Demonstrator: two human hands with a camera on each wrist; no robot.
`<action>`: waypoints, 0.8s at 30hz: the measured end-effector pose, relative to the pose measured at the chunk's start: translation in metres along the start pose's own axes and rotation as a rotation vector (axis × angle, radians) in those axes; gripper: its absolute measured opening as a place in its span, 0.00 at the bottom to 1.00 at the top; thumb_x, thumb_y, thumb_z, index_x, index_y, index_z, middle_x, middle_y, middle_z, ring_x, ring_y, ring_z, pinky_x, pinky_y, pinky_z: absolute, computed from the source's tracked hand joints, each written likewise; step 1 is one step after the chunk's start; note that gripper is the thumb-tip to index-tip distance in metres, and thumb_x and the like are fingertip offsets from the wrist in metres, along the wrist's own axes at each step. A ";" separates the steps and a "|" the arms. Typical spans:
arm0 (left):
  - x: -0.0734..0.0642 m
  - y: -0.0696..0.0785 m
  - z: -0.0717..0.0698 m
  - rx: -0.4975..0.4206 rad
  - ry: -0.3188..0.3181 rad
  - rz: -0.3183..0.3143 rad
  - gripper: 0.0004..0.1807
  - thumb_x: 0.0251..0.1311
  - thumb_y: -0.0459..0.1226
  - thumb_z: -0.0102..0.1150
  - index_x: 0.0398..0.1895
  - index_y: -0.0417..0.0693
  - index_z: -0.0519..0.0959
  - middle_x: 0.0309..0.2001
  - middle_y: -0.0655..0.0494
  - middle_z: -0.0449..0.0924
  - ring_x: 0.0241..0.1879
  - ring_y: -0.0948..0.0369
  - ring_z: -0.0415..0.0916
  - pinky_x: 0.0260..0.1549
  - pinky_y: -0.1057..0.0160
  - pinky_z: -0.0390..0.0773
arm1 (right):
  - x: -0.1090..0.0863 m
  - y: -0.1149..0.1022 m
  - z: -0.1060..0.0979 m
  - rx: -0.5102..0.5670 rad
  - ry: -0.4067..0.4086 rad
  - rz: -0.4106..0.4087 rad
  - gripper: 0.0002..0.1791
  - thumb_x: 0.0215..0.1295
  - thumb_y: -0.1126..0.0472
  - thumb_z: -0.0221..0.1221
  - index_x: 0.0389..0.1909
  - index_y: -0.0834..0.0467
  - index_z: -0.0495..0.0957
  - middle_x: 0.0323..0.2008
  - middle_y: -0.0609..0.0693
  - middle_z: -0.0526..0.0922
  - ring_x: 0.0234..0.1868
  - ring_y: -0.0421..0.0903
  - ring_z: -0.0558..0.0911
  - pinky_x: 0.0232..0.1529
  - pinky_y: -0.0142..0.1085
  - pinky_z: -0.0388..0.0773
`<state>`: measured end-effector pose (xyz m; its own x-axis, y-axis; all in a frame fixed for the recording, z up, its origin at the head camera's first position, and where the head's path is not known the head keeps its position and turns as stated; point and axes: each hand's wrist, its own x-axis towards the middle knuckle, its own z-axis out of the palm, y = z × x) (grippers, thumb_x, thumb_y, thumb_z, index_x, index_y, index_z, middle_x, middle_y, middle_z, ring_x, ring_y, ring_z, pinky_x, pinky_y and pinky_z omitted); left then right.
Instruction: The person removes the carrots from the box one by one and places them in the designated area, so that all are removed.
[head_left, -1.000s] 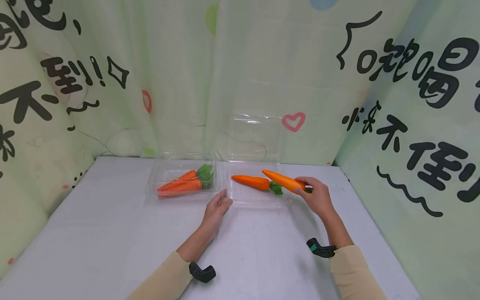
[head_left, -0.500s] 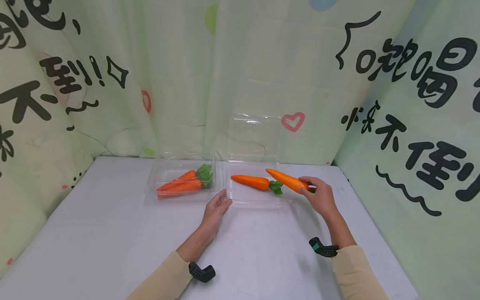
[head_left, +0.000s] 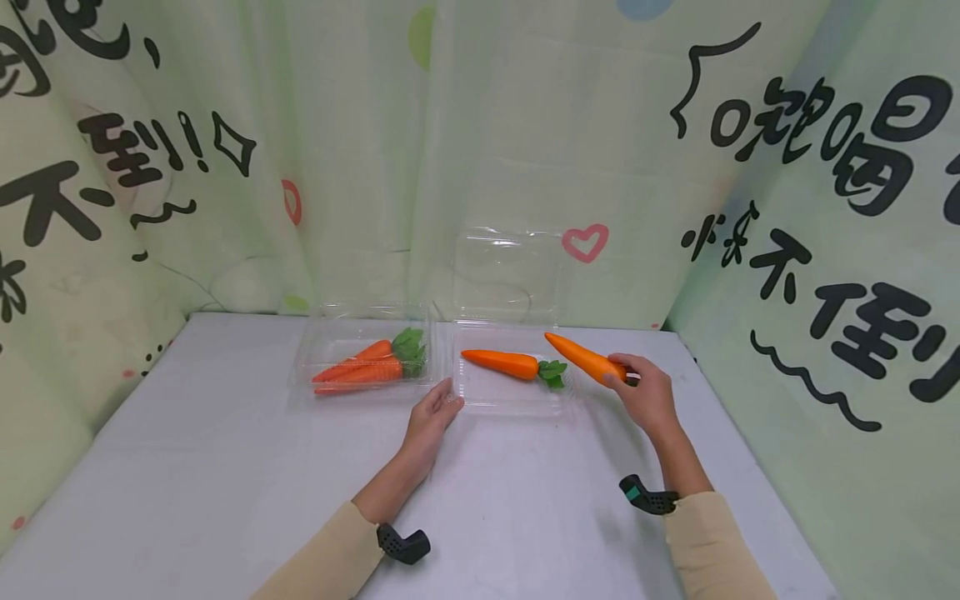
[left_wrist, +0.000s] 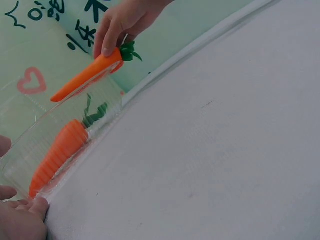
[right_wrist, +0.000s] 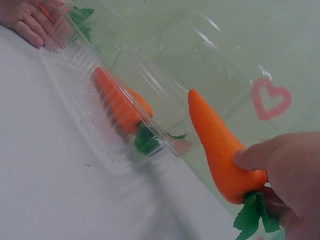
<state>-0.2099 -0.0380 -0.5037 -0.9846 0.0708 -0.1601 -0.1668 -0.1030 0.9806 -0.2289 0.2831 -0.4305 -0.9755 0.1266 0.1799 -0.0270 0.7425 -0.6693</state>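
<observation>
My right hand (head_left: 647, 394) holds a carrot (head_left: 583, 357) near its leafy end, raised by the right side of the open clear plastic container (head_left: 510, 407). In the right wrist view, the thumb presses the carrot's (right_wrist: 215, 147) orange side, and its green leaves hang below. A second carrot (head_left: 501, 362) lies inside that container, leaves to the right. My left hand (head_left: 431, 421) holds the container's front left corner, the thumb at the front and the fingers along the left side. The container's lid (head_left: 506, 275) stands upright at the back.
Left of it stands another clear plastic container (head_left: 311, 371) with carrots (head_left: 363, 375) inside, close beside my left fingers. A white table (head_left: 510, 508) extends in front, and a printed curtain (head_left: 360, 167) rises behind it and at both sides.
My right hand has moved slightly to the right with the carrot, whose tip has shifted away from the carrot in the container. My left hand stays at the corner.
</observation>
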 end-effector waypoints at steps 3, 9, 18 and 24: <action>0.000 -0.001 0.000 0.005 -0.004 -0.004 0.33 0.67 0.43 0.54 0.73 0.49 0.60 0.75 0.50 0.56 0.75 0.51 0.52 0.72 0.50 0.58 | -0.001 0.003 0.000 -0.001 0.004 0.017 0.22 0.67 0.63 0.58 0.61 0.62 0.73 0.59 0.63 0.74 0.56 0.60 0.73 0.59 0.52 0.77; 0.000 0.000 0.000 0.009 0.003 -0.001 0.32 0.68 0.42 0.52 0.73 0.48 0.60 0.75 0.51 0.57 0.75 0.51 0.52 0.72 0.51 0.58 | -0.003 0.007 -0.001 0.001 0.017 0.053 0.22 0.67 0.62 0.58 0.61 0.62 0.73 0.59 0.63 0.74 0.56 0.60 0.73 0.59 0.52 0.77; 0.000 0.001 0.000 0.002 -0.003 -0.008 0.32 0.68 0.42 0.52 0.73 0.48 0.59 0.75 0.51 0.56 0.75 0.52 0.52 0.72 0.51 0.58 | -0.001 0.011 0.002 -0.028 0.061 0.071 0.21 0.66 0.60 0.60 0.59 0.60 0.75 0.56 0.61 0.76 0.53 0.56 0.73 0.51 0.52 0.80; 0.000 0.002 -0.001 -0.005 -0.016 -0.012 0.32 0.68 0.42 0.52 0.74 0.47 0.58 0.75 0.48 0.55 0.75 0.50 0.51 0.72 0.50 0.58 | -0.002 0.012 0.001 -0.012 0.059 0.089 0.21 0.67 0.63 0.58 0.60 0.62 0.74 0.57 0.62 0.76 0.55 0.57 0.73 0.58 0.51 0.77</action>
<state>-0.2099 -0.0388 -0.5019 -0.9815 0.0875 -0.1703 -0.1792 -0.1065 0.9780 -0.2271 0.2911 -0.4398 -0.9594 0.2308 0.1620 0.0624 0.7341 -0.6762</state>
